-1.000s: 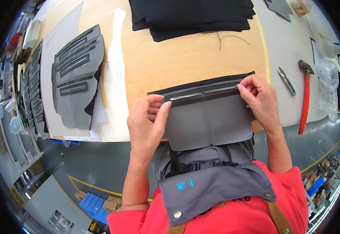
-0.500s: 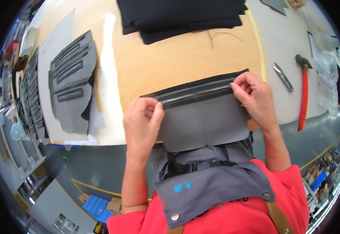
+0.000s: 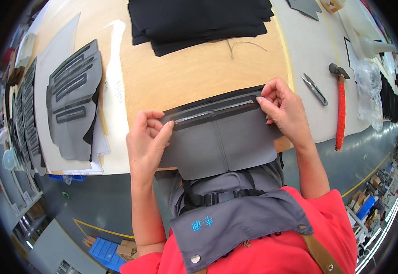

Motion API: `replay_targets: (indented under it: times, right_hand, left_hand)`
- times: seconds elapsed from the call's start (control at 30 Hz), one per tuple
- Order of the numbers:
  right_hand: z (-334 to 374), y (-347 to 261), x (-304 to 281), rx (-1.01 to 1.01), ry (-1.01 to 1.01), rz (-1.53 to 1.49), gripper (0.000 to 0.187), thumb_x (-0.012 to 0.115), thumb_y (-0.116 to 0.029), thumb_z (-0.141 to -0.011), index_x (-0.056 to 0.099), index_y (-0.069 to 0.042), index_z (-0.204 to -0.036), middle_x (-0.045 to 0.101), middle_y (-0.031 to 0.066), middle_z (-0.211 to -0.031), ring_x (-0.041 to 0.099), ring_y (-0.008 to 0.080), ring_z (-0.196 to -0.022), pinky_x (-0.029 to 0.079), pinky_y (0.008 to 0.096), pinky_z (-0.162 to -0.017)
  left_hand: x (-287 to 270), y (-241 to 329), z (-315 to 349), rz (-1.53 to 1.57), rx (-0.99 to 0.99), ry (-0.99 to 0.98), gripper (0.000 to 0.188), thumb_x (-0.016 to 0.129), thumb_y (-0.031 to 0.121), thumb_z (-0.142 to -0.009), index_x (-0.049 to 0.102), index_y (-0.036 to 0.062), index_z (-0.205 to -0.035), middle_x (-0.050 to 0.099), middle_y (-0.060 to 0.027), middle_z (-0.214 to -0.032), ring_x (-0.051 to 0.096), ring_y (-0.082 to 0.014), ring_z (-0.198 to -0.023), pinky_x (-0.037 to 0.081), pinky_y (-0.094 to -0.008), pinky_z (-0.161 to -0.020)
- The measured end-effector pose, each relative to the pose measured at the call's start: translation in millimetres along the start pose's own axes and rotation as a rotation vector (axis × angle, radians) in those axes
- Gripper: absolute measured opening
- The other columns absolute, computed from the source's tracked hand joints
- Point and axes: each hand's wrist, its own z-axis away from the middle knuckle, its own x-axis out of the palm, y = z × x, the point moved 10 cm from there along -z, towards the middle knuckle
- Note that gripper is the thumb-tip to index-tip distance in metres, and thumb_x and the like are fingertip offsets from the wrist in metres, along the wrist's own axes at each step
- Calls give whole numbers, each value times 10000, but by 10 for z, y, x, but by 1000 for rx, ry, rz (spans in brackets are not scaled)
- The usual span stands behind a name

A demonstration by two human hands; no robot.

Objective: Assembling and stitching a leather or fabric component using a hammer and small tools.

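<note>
A flat grey panel [image 3: 194,150] lies over the near table edge and my lap, with a black border along its far side. Close to that side runs a long narrow slot framed in black, with a shiny strip [image 3: 212,112] along it. At the slot's left end, my left hand [image 3: 146,141] has its thumb on the panel and its fingers bent at the edge. My right hand [image 3: 286,112] pinches the panel at the slot's right end, thumb and forefinger together. What lies under the fingertips is hidden.
Black sheets [image 3: 199,23] are stacked at the far side. Grey slotted panels [image 3: 75,100] lie at left. To the right are thread snips [image 3: 315,89], a red-handled hammer [image 3: 340,109] and clear plastic [image 3: 368,86]. A loose thread [image 3: 247,44] curls near the stack.
My left thumb and forefinger have parted a little at the slot's left end. The right hand keeps its pinch. The whole view has shifted, moving the table's contents leftward.
</note>
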Motion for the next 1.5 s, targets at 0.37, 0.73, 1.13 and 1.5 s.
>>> replay_targets:
  times: [0.37, 0.73, 1.13, 1.5]
  right_hand:
    - [196, -897, 1082, -878, -252, 458, 146, 755, -127, -885, 667, -43, -967, 644, 123, -953, 625, 323, -955, 504, 424, -845]
    - [200, -927, 1246, -862, -262, 629, 123, 737, -102, -851, 630, -46, -874, 632, 102, -834, 617, 316, -874, 485, 434, -845]
    - [217, -825, 1300, -894, -200, 496, 96, 720, -85, -854, 664, -42, -919, 635, 108, -872, 638, 309, -861, 520, 422, -770]
    - [380, -779, 1265, -1089, -164, 480, 286, 739, -61, -810, 743, -59, -1096, 657, 75, -956, 635, 250, -879, 554, 361, -725]
  left_hand:
    - [89, 132, -118, -9, 80, -99, 251, 769, 62, -903, 634, -4, -1104, 608, 8, -798, 605, -48, -693, 531, -207, -574]
    - [110, 267, -212, -113, 191, -133, 220, 772, 96, -849, 683, -10, -1021, 668, -51, -760, 647, -128, -681, 519, -298, -649]
    - [-18, 454, 337, -324, 835, 153, 189, 760, 5, -880, 767, 77, -1054, 674, -56, -915, 658, -219, -833, 540, -340, -718]
    - [170, 430, 561, -536, 993, 88, 397, 718, -72, -781, 739, 14, -1168, 603, -55, -999, 584, -243, -920, 519, -363, -811]
